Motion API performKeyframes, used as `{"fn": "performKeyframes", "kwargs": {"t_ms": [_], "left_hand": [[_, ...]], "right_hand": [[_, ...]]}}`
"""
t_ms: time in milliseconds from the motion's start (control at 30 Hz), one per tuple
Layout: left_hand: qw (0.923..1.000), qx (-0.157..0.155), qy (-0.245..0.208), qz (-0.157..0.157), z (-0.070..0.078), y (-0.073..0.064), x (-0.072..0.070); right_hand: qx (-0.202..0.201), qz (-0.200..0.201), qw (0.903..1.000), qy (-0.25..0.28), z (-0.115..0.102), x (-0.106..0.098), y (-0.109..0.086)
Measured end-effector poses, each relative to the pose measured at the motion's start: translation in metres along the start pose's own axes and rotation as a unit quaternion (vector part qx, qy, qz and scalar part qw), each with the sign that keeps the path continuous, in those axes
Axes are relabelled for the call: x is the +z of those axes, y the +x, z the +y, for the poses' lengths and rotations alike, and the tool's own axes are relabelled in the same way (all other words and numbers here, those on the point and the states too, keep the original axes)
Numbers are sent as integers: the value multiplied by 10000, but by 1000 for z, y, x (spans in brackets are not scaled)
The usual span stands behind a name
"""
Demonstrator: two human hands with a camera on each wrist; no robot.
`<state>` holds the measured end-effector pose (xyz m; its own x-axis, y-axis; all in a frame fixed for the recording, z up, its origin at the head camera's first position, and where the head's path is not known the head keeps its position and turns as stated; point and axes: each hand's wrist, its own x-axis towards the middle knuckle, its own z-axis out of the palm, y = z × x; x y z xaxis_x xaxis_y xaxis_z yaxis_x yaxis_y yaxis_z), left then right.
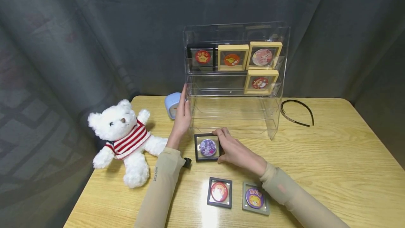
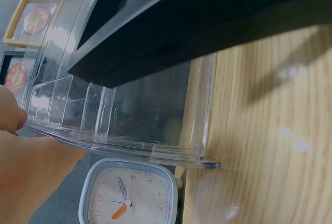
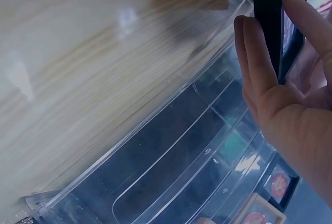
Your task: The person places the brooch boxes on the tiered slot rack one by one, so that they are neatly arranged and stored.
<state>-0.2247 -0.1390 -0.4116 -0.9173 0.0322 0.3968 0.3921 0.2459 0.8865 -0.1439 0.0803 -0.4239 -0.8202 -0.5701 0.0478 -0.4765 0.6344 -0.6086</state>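
Observation:
My right hand (image 1: 238,152) grips a black square display frame (image 1: 207,158) by its right side, thumb at the lower corner and fingers at the upper one. A purple round badge (image 1: 207,147) sits inside it. In the right wrist view, thumb and fingers pinch the black frame (image 3: 267,24) across its thickness. My left hand (image 1: 182,117) rests with straight fingers along the left side of a clear acrylic display rack (image 1: 231,106). That rack holds a black frame (image 1: 201,67) and several cream frames, one cream frame (image 1: 261,92) standing alone on the middle tier.
A dark frame with a red badge (image 1: 219,192) and a grey frame with a bear badge (image 1: 255,198) lie in front. At left sits a white teddy bear (image 1: 129,138); a blue clock (image 1: 172,105) stands behind my left hand. A black headband (image 1: 297,113) lies right of the rack.

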Motion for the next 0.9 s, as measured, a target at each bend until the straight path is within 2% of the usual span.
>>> {"fn": "performKeyframes", "kwargs": {"t_ms": [100, 233, 433, 633, 733, 900], "left_hand": [[10000, -6, -12, -6, -1, 0, 0], [10000, 8, 38, -15, -2, 1, -1], [9999, 12, 98, -39, -2, 0, -2], [10000, 57, 59, -33, -2, 0, -1], [9999, 77, 69, -25, -1, 0, 0], [9999, 51, 128, -27, -1, 1, -1]], "right_hand": [[23, 13, 10000, -13, 1, -1, -1], [-160, 159, 9997, -63, 2, -4, -3], [-650, 496, 9964, -230, 5, -6, -5], [-1161, 1090, 9863, -431, 9, -6, -4], [-1156, 1328, 9833, -468, 11, -6, -2], [-1003, 1397, 9843, -396, 13, -5, 0]]}}
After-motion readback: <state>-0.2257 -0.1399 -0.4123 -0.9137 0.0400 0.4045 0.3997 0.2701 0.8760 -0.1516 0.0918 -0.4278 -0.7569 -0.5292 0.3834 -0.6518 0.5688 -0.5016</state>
